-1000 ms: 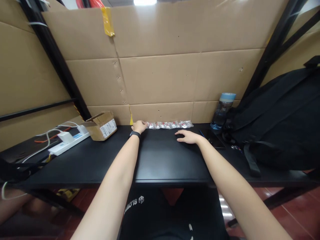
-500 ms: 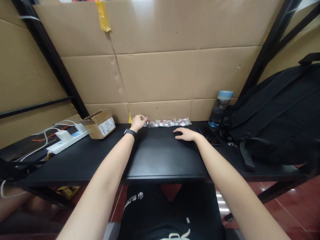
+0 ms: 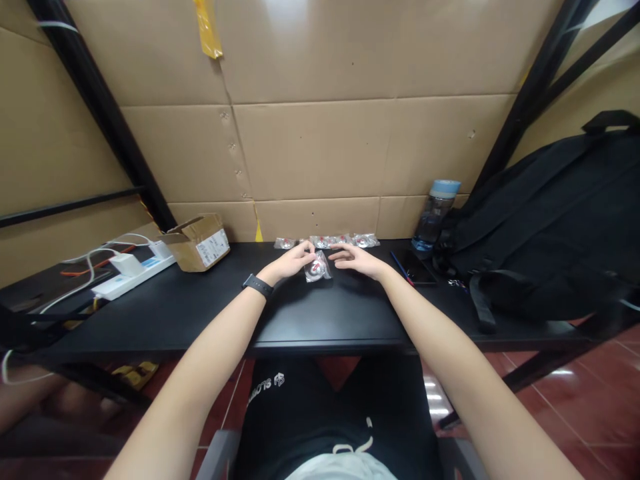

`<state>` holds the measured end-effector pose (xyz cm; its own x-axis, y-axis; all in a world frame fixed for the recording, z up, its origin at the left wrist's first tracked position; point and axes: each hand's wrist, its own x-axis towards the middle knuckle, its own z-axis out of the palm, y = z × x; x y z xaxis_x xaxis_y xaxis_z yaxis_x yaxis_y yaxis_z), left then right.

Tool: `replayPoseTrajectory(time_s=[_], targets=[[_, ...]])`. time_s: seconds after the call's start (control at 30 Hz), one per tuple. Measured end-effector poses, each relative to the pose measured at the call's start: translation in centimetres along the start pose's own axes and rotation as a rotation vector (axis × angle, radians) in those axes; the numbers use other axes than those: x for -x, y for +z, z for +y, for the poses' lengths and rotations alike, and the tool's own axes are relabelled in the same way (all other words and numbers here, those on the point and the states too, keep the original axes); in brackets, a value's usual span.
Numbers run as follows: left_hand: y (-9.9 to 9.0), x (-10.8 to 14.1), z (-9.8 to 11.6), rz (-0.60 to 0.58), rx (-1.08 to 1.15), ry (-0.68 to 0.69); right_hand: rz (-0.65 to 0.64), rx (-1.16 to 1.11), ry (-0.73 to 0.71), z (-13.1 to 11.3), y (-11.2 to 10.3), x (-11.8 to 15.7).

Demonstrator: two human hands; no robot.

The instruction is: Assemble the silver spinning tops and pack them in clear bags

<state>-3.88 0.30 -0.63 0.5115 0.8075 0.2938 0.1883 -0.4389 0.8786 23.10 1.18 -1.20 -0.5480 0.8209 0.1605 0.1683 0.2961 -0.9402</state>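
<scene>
My left hand point(image 3: 296, 260), with a dark watch on its wrist, pinches the upper edge of a small clear plastic packet point(image 3: 317, 268). Something round and silvery with a red mark shows inside the packet. Just right of it, my right hand point(image 3: 357, 260) is held with its fingers apart and nothing between them. Behind both hands, a row of several similar packets point(image 3: 367, 241) lies along the back edge of the black desk point(image 3: 320, 320). One packet point(image 3: 285, 243) lies at the left end of that row.
An opened cardboard box point(image 3: 203, 247) and a white power strip point(image 3: 133, 275) with cables are on the left. At the right are a blue-lidded bottle point(image 3: 435, 217), pens point(image 3: 401, 268), a dark flat object point(image 3: 421, 269) and a black backpack point(image 3: 555, 227). Cardboard point(image 3: 310, 147) stands behind the desk.
My left hand has moved right and nearer, bringing a packet away from the row. My right hand has shifted slightly left, close to that packet. The view has moved a little.
</scene>
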Motion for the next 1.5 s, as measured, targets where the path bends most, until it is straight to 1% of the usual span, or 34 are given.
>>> replayPoseTrajectory(time_s=[0.03,0.1,0.17,0.2,0.27,0.33,0.4,0.47,0.53,0.6,0.67,0.7,0.77,0.9,0.97,1.03,1.1,1.17,1.23,1.3,1.5], targets=[[0.2,0.1,0.1,-0.037,0.046,-0.005,-0.042,-0.059,-0.001,-0.3,0.4,0.2],[0.2,0.3,0.3,-0.06,0.069,-0.009,-0.105,-0.132,-0.005,-0.9,1.1,0.4],[0.1,0.4,0.6,-0.036,-0.02,-0.004,-0.132,-0.124,-0.036,-1.3,1.7,0.3],[0.0,0.5,0.7,-0.018,-0.094,0.008,-0.13,-0.079,-0.061,-1.3,1.9,0.2],[-0.2,0.6,1.1,0.023,-0.237,0.049,-0.103,0.079,-0.117,-1.3,2.1,-0.2],[-0.4,0.7,1.2,0.048,-0.323,0.081,-0.076,0.242,-0.153,-1.2,2.1,-0.6],[-0.6,0.9,1.0,0.068,-0.361,0.066,-0.062,0.332,-0.15,-1.0,2.0,-0.8],[-1.0,1.0,0.5,0.079,-0.371,0.014,-0.052,0.372,-0.129,-0.8,1.9,-0.8],[-1.4,1.2,-0.1,0.035,-0.346,-0.054,-0.029,0.415,-0.131,-0.8,1.7,-0.7],[-1.8,1.3,-0.5,-0.062,-0.302,-0.107,0.02,0.459,-0.172,-1.0,1.5,-0.6],[-2.0,1.4,-0.7,-0.131,-0.262,-0.119,0.086,0.498,-0.224,-1.4,1.4,-0.5],[-2.0,1.4,-0.8,-0.134,-0.249,-0.11,0.117,0.51,-0.245,-1.6,1.4,-0.4],[-1.9,1.3,-0.7,-0.093,-0.24,-0.079,0.167,0.515,-0.273,-1.9,1.2,-0.3],[-1.5,1.0,-0.3,0.044,-0.292,0.001,0.225,0.469,-0.271,-1.9,0.5,-0.1],[-1.4,1.0,0.0,0.135,-0.329,0.052,0.202,0.432,-0.232,-1.7,0.0,0.0],[-1.3,1.0,0.3,0.244,-0.346,0.111,0.15,0.395,-0.179,-1.5,-0.4,0.1],[-1.2,1.1,0.7,0.346,-0.338,0.159,0.098,0.368,-0.135,-1.5,-0.5,0.2],[-1.0,1.2,1.2,0.411,-0.315,0.197,0.065,0.352,-0.113,-1.5,-0.3,0.2],[-0.8,1.3,1.5,0.429,-0.299,0.23,0.045,0.341,-0.099,-1.5,0.1,0.2],[-0.6,1.4,1.9,0.42,-0.301,0.255,0.024,0.335,-0.079,-1.4,0.3,0.1],[-0.2,1.5,2.2,0.392,-0.344,0.274,-0.082,0.322,-0.017,-0.5,0.3,-0.2]])
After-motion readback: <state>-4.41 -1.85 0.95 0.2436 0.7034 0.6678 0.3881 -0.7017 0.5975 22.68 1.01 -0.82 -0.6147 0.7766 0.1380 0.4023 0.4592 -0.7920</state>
